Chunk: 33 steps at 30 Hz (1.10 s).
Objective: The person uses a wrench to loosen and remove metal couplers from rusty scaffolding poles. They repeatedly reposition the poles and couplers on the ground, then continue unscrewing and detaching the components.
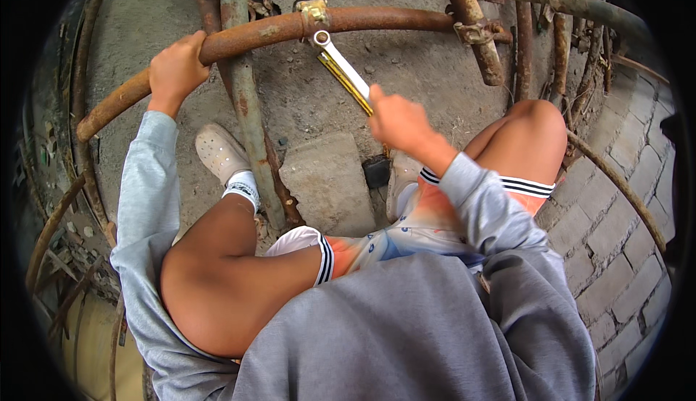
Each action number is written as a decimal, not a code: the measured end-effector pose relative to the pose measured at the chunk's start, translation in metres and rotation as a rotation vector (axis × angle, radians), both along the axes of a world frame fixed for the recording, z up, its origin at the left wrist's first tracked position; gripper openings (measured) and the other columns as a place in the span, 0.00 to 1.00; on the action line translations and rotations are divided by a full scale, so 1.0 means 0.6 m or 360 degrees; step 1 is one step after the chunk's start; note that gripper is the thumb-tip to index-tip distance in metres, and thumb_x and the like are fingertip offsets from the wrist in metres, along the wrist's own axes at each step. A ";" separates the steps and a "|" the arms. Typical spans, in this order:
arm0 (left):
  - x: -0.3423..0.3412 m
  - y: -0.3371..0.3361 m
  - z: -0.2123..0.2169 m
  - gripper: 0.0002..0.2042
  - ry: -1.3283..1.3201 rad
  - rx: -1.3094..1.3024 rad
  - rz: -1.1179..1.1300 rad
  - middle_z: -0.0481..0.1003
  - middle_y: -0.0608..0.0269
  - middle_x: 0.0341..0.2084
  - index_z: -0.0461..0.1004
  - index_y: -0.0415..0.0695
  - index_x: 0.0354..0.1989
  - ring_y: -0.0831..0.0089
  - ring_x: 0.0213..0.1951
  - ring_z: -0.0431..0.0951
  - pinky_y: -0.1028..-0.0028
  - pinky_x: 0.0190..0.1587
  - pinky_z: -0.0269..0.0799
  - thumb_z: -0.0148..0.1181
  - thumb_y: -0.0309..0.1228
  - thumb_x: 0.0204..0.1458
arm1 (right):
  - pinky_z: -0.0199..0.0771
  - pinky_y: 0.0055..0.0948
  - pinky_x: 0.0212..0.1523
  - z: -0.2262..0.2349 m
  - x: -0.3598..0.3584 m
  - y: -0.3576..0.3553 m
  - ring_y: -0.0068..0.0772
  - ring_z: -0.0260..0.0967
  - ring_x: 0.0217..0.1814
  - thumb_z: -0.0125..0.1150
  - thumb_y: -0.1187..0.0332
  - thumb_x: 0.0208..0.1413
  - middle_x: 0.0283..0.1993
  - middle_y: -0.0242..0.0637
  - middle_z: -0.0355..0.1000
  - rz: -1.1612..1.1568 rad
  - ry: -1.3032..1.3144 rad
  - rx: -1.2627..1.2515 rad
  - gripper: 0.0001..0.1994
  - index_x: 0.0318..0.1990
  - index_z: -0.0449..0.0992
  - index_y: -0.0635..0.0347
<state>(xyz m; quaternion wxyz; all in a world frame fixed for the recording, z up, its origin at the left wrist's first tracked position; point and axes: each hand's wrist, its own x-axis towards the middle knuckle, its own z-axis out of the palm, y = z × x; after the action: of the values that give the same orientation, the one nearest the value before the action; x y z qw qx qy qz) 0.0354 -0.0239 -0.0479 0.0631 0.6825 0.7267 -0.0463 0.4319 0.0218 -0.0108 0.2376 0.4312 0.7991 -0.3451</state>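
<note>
My left hand (176, 69) is wrapped round a rusty scaffold pipe (261, 33) that runs across in front of me. My right hand (406, 126) is closed on the handle of a silver ring spanner (346, 66). The spanner's ring end sits around a bolt or nut just below a brass-coloured scaffold clamp (314, 14) on the pipe. Alongside the spanner lies a long yellow, gold-toned strip (344, 82) whose kind I cannot make out; its lower end passes behind my right hand.
A grey-green pole (250, 111) stretches beneath the pipe toward my feet. Another rusty clamp (475, 33) joins the pipe's right end to a crossing tube (464, 10). A flat concrete slab (326, 184) lies between my feet. More rusty pipes (562, 53) stand at right, beside grey paving (609, 285).
</note>
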 end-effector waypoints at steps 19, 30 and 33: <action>-0.033 -0.094 0.020 0.12 -0.0017 -0.0001 0.0217 0.81 0.60 0.30 0.74 0.49 0.33 0.53 0.35 0.83 0.55 0.35 0.78 0.67 0.29 0.39 | 0.79 0.41 0.31 -0.112 -0.092 0.322 0.42 0.79 0.39 0.54 0.67 0.62 0.39 0.35 0.70 0.1244 0.0571 0.1073 0.07 0.46 0.67 0.49; -0.028 -0.099 0.022 0.13 0.0029 0.0060 0.0185 0.80 0.60 0.30 0.74 0.48 0.34 0.55 0.34 0.83 0.58 0.36 0.79 0.67 0.26 0.37 | 0.81 0.39 0.35 -0.170 -0.191 0.387 0.40 0.76 0.46 0.62 0.69 0.54 0.42 0.35 0.67 0.1534 0.0922 0.1126 0.16 0.50 0.69 0.49; -0.021 -0.105 0.006 0.14 -0.0016 0.0068 0.0154 0.80 0.60 0.30 0.74 0.48 0.33 0.57 0.35 0.83 0.58 0.37 0.79 0.67 0.25 0.34 | 0.80 0.40 0.32 -0.149 -0.191 0.407 0.43 0.76 0.40 0.61 0.68 0.54 0.39 0.37 0.65 0.1842 0.0909 0.0920 0.10 0.41 0.68 0.52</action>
<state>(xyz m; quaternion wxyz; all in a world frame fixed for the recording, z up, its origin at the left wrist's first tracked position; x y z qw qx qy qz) 0.0226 -0.0867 -0.0441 0.0545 0.6479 0.7593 -0.0243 0.3174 0.2660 -0.1001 0.0398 -0.1246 0.9907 -0.0368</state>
